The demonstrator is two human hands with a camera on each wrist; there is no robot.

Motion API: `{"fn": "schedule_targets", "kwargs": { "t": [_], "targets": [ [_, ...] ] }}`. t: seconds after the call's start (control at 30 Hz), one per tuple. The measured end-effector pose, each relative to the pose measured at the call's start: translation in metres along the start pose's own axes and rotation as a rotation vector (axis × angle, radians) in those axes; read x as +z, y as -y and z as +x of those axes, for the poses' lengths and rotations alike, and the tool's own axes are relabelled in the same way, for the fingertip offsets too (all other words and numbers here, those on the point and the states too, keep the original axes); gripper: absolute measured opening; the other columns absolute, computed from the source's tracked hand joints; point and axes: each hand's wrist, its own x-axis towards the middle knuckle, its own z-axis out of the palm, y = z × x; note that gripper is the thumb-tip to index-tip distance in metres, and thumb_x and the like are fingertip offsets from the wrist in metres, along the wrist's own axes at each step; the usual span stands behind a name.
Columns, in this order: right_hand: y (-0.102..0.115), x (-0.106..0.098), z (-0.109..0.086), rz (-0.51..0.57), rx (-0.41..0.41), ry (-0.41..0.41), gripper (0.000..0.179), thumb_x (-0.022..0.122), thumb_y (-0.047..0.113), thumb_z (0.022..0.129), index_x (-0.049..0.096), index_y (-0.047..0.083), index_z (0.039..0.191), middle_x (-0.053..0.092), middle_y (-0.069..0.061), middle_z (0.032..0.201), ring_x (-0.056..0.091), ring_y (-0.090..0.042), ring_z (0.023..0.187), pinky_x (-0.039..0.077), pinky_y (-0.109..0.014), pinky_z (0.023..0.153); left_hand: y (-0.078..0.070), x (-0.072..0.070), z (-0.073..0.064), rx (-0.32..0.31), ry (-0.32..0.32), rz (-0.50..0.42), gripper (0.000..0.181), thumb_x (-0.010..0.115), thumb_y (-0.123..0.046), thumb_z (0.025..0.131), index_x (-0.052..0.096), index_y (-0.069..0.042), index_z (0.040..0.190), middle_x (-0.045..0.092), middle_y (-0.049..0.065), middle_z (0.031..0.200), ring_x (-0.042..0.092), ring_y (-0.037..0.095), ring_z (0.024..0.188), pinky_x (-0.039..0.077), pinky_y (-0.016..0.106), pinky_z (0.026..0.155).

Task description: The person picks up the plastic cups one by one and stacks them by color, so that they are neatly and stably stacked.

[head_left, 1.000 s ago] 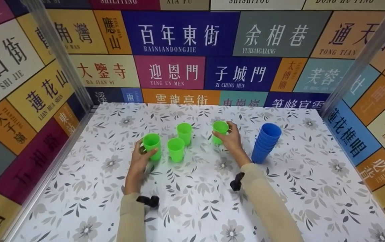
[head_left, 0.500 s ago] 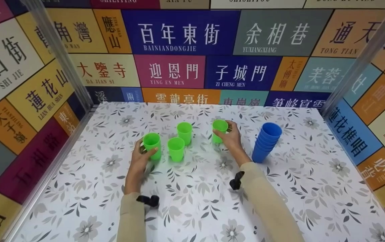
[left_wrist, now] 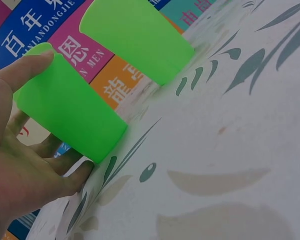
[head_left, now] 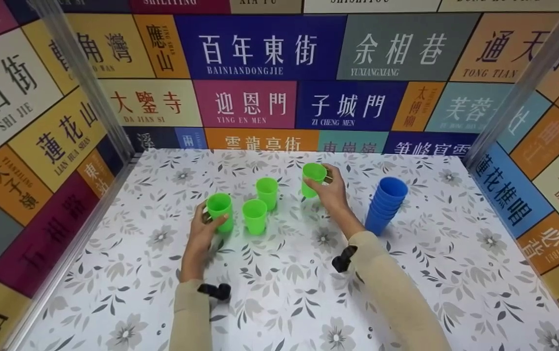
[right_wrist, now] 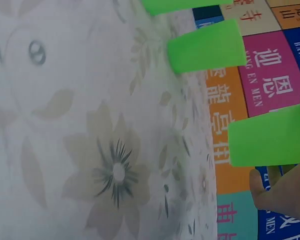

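Observation:
My left hand (head_left: 202,230) grips a green cup (head_left: 220,212) standing upright on the table. The left wrist view shows the thumb at that cup's (left_wrist: 64,107) rim and the fingers along its far side. In my right hand (head_left: 333,189) is another green cup (head_left: 311,180), raised slightly off the tabletop. Thumb and fingers clasp its side in the right wrist view, where the cup (right_wrist: 267,137) is cut by the frame edge. Between the hands two more green cups stand upright, a nearer one (head_left: 255,217) and a farther one (head_left: 267,194).
A leaning stack of blue cups (head_left: 387,205) stands right of the right hand. The table (head_left: 279,297) wears a white floral cover. Walls with printed signs (head_left: 265,48) rise behind and on both sides, with clear corner posts (head_left: 513,83).
The right hand has lifted its green cup and moved it away from the body and a little left. The left hand and the other cups stay in place.

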Motion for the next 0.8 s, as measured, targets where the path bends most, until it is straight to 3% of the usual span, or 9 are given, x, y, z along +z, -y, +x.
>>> {"fn": "schedule_targets", "kwargs": {
  "t": [0.27,0.8],
  "targets": [
    [0.026,0.015,-0.01,0.025,-0.056,0.013,0.07,0.077,0.023,0.088,0.043,0.011,0.148,0.052,-0.014,0.141,0.049,-0.03,0.133,0.048,-0.044,0.102,-0.002,0.0,-0.001,-0.022,0.01,0.002,0.076,0.072,-0.021,0.093,0.03,-0.023,0.155,0.042,0.016,0.155,0.039,0.033,0.145,0.031,0.049,0.121],
    [0.059,0.042,-0.028,0.045,-0.182,0.084,0.063,0.079,0.02,0.086,0.052,0.01,0.142,0.06,-0.014,0.129,0.056,-0.029,0.12,0.051,-0.037,0.096,-0.003,0.0,-0.001,-0.055,-0.012,0.016,0.077,0.073,-0.022,0.091,0.03,-0.024,0.155,0.038,0.014,0.159,0.035,0.033,0.148,0.03,0.05,0.122]
  ]
}}
